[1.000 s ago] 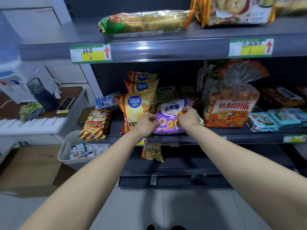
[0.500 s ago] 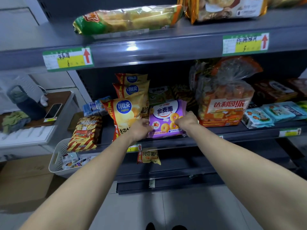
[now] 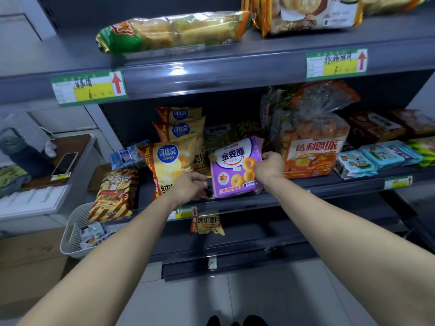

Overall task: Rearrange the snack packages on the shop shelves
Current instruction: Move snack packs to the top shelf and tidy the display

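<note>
Your right hand (image 3: 268,167) pinches the right edge of the purple ring-snack bag (image 3: 235,168), which stands upright on the middle shelf (image 3: 317,188); your left hand (image 3: 188,185) curls loosely at the bag's lower left corner, whether gripping it you cannot tell; yellow chip bags (image 3: 169,158) stand just left of the bag; the orange pie pack (image 3: 310,147) stands just right of it.

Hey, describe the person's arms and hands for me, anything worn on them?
Both arms are bare along all that shows; no sleeve is in view. The left hand and right hand wear no gloves. No watch, bracelet or ring shows on either wrist or on the visible fingers. No markings stand out.
</note>
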### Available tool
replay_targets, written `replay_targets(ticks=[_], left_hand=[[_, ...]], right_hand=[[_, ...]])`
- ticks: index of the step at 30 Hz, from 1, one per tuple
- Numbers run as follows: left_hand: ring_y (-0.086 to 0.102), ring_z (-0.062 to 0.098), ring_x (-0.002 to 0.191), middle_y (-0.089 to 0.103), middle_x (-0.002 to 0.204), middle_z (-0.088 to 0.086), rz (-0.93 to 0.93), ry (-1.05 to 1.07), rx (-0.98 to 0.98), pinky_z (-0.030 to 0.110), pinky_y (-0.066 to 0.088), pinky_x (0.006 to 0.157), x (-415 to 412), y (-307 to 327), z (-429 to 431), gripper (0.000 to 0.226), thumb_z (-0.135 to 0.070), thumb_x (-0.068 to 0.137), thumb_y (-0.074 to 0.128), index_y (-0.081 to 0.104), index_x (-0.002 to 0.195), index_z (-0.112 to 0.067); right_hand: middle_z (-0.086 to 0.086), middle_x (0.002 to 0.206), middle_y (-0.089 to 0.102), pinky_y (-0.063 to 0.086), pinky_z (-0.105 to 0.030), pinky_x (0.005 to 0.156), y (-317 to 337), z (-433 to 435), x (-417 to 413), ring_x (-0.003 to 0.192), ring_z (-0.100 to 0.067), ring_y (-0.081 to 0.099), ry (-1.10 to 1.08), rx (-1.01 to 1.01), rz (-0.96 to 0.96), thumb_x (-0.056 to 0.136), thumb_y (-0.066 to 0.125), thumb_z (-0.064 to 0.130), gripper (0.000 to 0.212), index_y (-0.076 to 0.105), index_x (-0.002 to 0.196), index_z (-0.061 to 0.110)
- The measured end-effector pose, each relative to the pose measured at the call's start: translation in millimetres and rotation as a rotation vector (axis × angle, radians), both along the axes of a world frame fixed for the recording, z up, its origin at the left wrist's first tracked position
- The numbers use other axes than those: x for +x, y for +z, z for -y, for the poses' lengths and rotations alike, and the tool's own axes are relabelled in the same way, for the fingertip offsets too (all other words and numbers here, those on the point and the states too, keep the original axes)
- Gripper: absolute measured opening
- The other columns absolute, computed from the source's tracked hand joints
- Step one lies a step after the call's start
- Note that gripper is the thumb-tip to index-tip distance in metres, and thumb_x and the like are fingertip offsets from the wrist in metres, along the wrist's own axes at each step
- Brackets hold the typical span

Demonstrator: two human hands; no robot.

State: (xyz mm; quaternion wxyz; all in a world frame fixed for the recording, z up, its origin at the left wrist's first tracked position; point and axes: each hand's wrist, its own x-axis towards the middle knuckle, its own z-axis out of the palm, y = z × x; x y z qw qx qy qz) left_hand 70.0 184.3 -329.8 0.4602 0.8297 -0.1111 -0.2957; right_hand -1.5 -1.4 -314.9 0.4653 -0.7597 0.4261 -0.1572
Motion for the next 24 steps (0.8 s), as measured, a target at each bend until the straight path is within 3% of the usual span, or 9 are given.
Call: replay_targets(ticks=[5,8,10,12,14,16,20,22,24], left_hand=[[0.062,0.021,0.067,0.067,0.084,0.013,-0.042,-0.043,0.105,0.026,0.055,0.057,2,4,-17,0.015,-0.012,0.093,0.056,0.065,0.082,-0.006],[0.056,0.023,0.063,0.062,0.07,0.012,0.088,0.123,0.032,0.032,0.051,0.061,1,7,-25,0.022,-0.007,0.091,0.058,0.063,0.069,-0.007],[0.054,0.022,0.06,0.059,0.065,0.006,0.274,0.221,0.013,0.03,0.047,0.059,-1,10,-30,0.023,-0.008,0.09,0.059,0.06,0.067,-0.01],[0.056,0.024,0.072,0.059,0.08,0.006,0.498,0.296,0.084,0.03,0.046,0.061,-5,14,-35,0.011,-0.012,0.085,0.066,0.056,0.081,-0.009],[0.052,0.03,0.099,0.05,0.112,0.013,0.615,0.388,0.242,0.037,0.046,0.08,-8,14,-39,0.041,-0.016,0.078,0.075,0.048,0.107,-0.006],[0.038,0.035,0.121,0.033,0.133,0.019,0.589,0.449,0.362,0.041,0.04,0.097,-9,11,-42,0.075,-0.02,0.072,0.08,0.033,0.127,-0.002],[0.037,0.041,0.126,0.027,0.141,0.023,0.44,0.406,0.322,0.046,0.04,0.1,-7,3,-40,0.097,-0.016,0.072,0.08,0.014,0.142,-0.003],[0.041,0.041,0.123,0.032,0.139,0.023,0.433,0.41,0.282,0.048,0.042,0.097,-5,1,-36,0.094,-0.014,0.072,0.08,0.017,0.14,-0.003],[0.042,0.041,0.121,0.034,0.136,0.022,0.445,0.418,0.27,0.047,0.043,0.096,-5,1,-33,0.089,-0.014,0.07,0.081,0.022,0.136,-0.003]], right_hand=[[-0.014,0.099,0.067,0.046,-0.029,0.072,11,-2,-9,0.09,-0.03,0.061,0.006,-0.031,0.048,0.084,0.045,-0.002,0.023,0.066,0.094,0.002],[-0.013,0.099,0.067,0.049,-0.03,0.072,16,-7,-13,0.089,-0.029,0.061,0.02,-0.014,0.078,0.085,0.043,-0.002,0.026,0.065,0.096,0.004],[-0.012,0.098,0.067,0.054,-0.035,0.074,17,-10,-12,0.088,-0.03,0.063,0.019,-0.004,0.089,0.085,0.042,-0.002,0.027,0.065,0.098,0.004],[-0.009,0.097,0.066,0.051,-0.032,0.07,18,-13,-12,0.084,-0.026,0.061,0.01,-0.001,0.092,0.085,0.042,-0.001,0.027,0.065,0.099,0.004],[-0.007,0.095,0.065,0.051,-0.031,0.071,18,-15,-12,0.084,-0.025,0.06,0.007,0.009,0.113,0.085,0.043,-0.001,0.024,0.063,0.095,0.005],[-0.007,0.092,0.063,0.054,-0.035,0.076,18,-18,-12,0.085,-0.026,0.06,0.012,0.024,0.13,0.084,0.043,-0.002,0.021,0.06,0.09,0.011],[-0.011,0.096,0.069,0.056,-0.033,0.067,16,-20,-13,0.078,-0.024,0.064,0.011,0.081,0.176,0.083,0.043,-0.002,0.024,0.061,0.095,0.01],[-0.006,0.084,0.067,0.053,-0.025,0.053,18,-19,-16,0.066,-0.019,0.063,0.016,0.126,0.201,0.086,0.043,-0.003,0.022,0.058,0.093,0.011],[-0.005,0.081,0.065,0.054,-0.026,0.053,20,-16,-19,0.063,-0.018,0.062,0.013,0.167,0.215,0.087,0.044,-0.003,0.019,0.055,0.089,0.012]])
